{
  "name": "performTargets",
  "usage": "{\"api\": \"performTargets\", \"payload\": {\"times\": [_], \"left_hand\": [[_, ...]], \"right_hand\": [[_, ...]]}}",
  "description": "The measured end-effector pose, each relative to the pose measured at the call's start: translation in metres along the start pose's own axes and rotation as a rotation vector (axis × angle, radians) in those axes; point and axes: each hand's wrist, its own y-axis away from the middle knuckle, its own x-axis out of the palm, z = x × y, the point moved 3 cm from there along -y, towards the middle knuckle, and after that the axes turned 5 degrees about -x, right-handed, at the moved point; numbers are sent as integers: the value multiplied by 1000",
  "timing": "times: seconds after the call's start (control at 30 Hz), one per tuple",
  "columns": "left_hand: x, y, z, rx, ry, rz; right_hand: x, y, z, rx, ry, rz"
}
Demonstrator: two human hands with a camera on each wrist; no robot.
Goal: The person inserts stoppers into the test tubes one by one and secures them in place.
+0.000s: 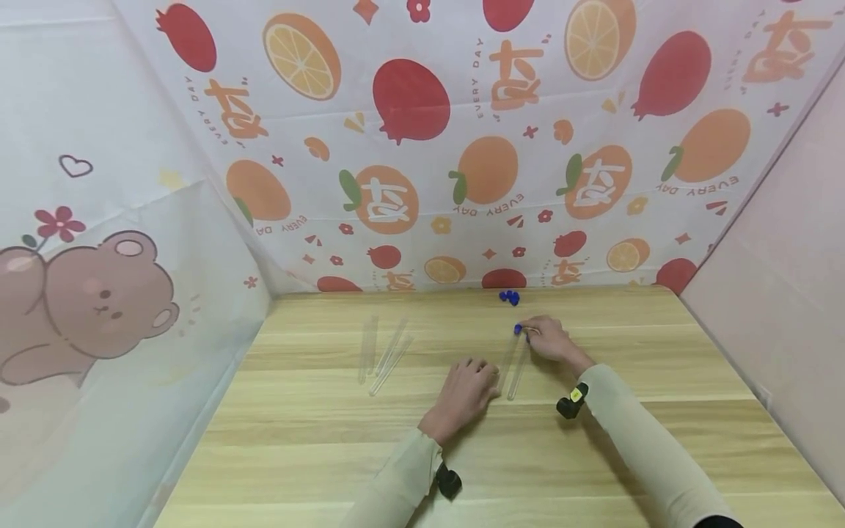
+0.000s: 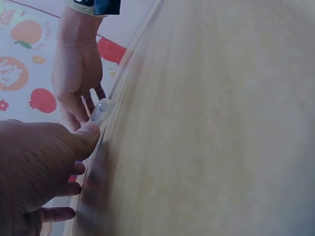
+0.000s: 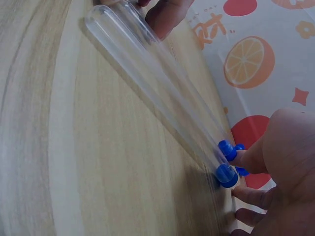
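Two clear test tubes lie side by side between the hands, their rounded ends toward the person. My left hand (image 1: 465, 392) grips the rounded end of the left test tube (image 1: 507, 367) between thumb and fingers. At its other end sits a blue cap (image 3: 227, 150), which my right hand (image 1: 549, 339) pinches, thumb against its side. The right test tube (image 3: 147, 93) rests on the table just beside it, with its own blue cap (image 3: 226, 176) on the end. In the left wrist view, a rounded tube end (image 2: 103, 106) shows just past the left thumb.
Several uncapped clear tubes (image 1: 391, 365) lie on the wooden table (image 1: 297, 440) to the left. A small cluster of blue caps (image 1: 510, 296) sits at the back near the fruit-print cloth wall (image 1: 422, 176). Cloth walls also stand at both sides.
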Motion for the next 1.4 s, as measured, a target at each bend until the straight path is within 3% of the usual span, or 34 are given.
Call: {"api": "performTargets", "payload": {"times": [0.2, 0.87, 1.1, 1.23, 1.4], "left_hand": [[-2, 0, 0, -23, 9, 47], [-9, 0, 2, 5, 27, 87], [-15, 4, 6, 37, 25, 57], [-21, 10, 12, -2, 63, 79], [-36, 19, 24, -45, 103, 85]], "right_hand": [[0, -1, 1, -7, 33, 16], [-11, -7, 4, -4, 26, 37], [-24, -7, 8, 76, -117, 44], [-30, -14, 9, 110, -183, 30], [-35, -28, 15, 78, -116, -3]]}}
